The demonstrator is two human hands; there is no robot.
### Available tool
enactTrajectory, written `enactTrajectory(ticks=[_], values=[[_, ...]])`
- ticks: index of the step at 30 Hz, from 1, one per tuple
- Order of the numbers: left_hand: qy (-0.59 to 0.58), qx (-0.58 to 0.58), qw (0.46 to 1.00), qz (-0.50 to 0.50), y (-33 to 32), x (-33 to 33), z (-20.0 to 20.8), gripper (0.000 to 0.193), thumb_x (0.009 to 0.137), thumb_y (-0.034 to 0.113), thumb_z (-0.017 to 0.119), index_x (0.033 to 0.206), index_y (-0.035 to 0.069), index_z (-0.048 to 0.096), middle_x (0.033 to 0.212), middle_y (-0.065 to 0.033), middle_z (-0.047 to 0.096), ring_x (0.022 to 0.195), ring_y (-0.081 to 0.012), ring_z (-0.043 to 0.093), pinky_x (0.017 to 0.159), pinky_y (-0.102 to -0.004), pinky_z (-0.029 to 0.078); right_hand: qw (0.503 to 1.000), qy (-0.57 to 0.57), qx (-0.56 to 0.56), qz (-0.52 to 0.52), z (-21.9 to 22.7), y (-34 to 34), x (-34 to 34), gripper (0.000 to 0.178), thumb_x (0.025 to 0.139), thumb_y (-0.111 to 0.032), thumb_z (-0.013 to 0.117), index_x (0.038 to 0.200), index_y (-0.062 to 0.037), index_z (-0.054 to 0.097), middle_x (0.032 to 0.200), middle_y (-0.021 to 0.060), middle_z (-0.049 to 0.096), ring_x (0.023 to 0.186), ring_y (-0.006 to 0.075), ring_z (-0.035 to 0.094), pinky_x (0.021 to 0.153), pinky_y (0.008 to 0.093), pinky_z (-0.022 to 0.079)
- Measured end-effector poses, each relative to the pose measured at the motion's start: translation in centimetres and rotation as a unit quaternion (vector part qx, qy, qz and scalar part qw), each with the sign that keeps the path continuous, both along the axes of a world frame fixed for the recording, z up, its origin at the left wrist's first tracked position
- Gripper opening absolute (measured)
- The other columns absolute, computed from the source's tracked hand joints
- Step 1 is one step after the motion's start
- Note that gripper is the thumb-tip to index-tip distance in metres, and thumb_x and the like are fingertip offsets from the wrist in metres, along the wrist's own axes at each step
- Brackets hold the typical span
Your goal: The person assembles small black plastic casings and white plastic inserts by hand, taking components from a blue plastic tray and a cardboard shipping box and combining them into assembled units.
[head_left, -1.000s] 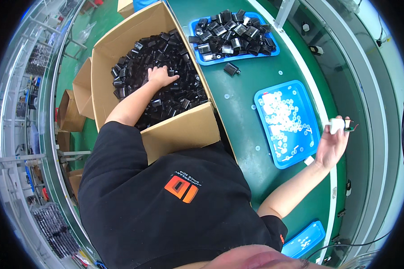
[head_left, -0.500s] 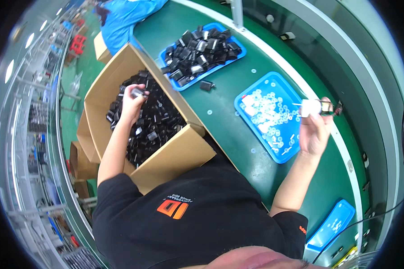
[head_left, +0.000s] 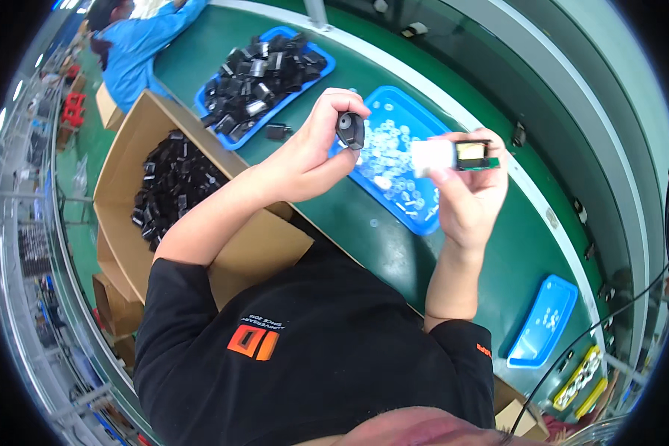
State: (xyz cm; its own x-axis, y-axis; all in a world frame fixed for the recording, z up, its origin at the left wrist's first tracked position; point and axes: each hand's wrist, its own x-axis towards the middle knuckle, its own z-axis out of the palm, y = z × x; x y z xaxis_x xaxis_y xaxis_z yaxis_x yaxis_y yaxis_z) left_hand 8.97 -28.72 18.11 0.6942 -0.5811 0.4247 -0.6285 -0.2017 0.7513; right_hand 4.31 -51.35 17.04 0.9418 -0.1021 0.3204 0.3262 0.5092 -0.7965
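Note:
My left hand (head_left: 305, 167) is closed round a small black plastic housing (head_left: 351, 131), its open end turned to the right. Level with it, my right hand (head_left: 474, 201) grips a part made of a white block (head_left: 432, 157), blurred by motion, and a black frame with a green circuit board (head_left: 476, 154). The two held parts are apart, the white end pointing at the housing. Below them lies a blue tray (head_left: 398, 95) of small clear rings and white pieces. To the left, a cardboard box (head_left: 256, 249) holds many black housings (head_left: 172, 189).
Another blue tray (head_left: 234, 143) is heaped with black housings; a loose housing (head_left: 277, 131) lies beside it. A small blue tray (head_left: 524, 361) and a yellow tray (head_left: 577, 380) are at the lower right. A person in blue (head_left: 135, 52) sits at the far left.
My left hand has come out of the box with a black housing, moving right. My right hand has moved left with its white part, narrowing the gap. The whole view has shifted.

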Motion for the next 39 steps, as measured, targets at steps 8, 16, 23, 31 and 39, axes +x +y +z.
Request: enactTrajectory(ticks=[8,16,23,31,39], values=[[-0.135,0.026,0.991,0.005,-3.2,0.9,-1.3,0.060,0.071,0.001,0.077,0.128,0.003,0.057,0.115,-0.0143,0.059,0.103,-0.0274,0.056,0.086,-0.0358,0.047,0.995,0.005,-0.076,-0.068,-0.4,0.6,0.2,0.052,0.075,0.006,0.078,0.116,-0.0016,0.046,0.104,0.0076,0.057,0.096,0.0128,0.061,0.083,0.0263,0.054],[-0.154,-0.024,0.986,0.058,-2.7,1.6,-2.4,0.062,0.068,0.006,0.083,0.126,-0.002,0.060,0.107,-0.0138,0.066,0.086,-0.0268,0.061,0.076,-0.0346,0.050,0.993,0.014,-0.071,-0.093,-1.8,1.4,1.5,0.052,0.076,0.007,0.077,0.115,-0.0021,0.045,0.101,0.0073,0.057,0.091,0.0108,0.060,0.077,0.0237,0.054],[-0.195,-0.021,0.979,0.053,-2.4,1.9,-2.5,0.059,0.071,0.006,0.081,0.126,0.001,0.061,0.107,-0.0131,0.066,0.086,-0.0245,0.063,0.074,-0.0332,0.051,0.997,0.062,-0.032,-0.013,-2.3,1.4,2.5,0.052,0.075,0.007,0.077,0.115,-0.0031,0.046,0.099,0.0056,0.059,0.084,0.0087,0.062,0.070,0.0216,0.053],[-0.071,-0.007,0.996,0.057,-2.1,1.8,-2.6,0.051,0.077,0.006,0.077,0.126,0.003,0.062,0.105,-0.0121,0.065,0.089,-0.0233,0.064,0.076,-0.0318,0.052,0.963,-0.046,-0.256,-0.067,-2.1,-0.4,3.5,0.054,0.078,0.002,0.073,0.127,-0.0015,0.052,0.112,0.0104,0.062,0.093,0.0136,0.060,0.081,0.0278,0.051],[-0.086,0.055,0.994,0.033,-2.5,1.5,-2.4,0.051,0.077,0.008,0.078,0.125,0.002,0.061,0.114,-0.0156,0.066,0.102,-0.0278,0.065,0.085,-0.0332,0.054,0.981,0.088,-0.144,0.100,-3.9,-0.6,4.1,0.022,0.086,0.002,0.065,0.107,-0.0017,0.061,0.092,0.0039,0.062,0.077,0.0092,0.061,0.069,0.0217,0.049]])
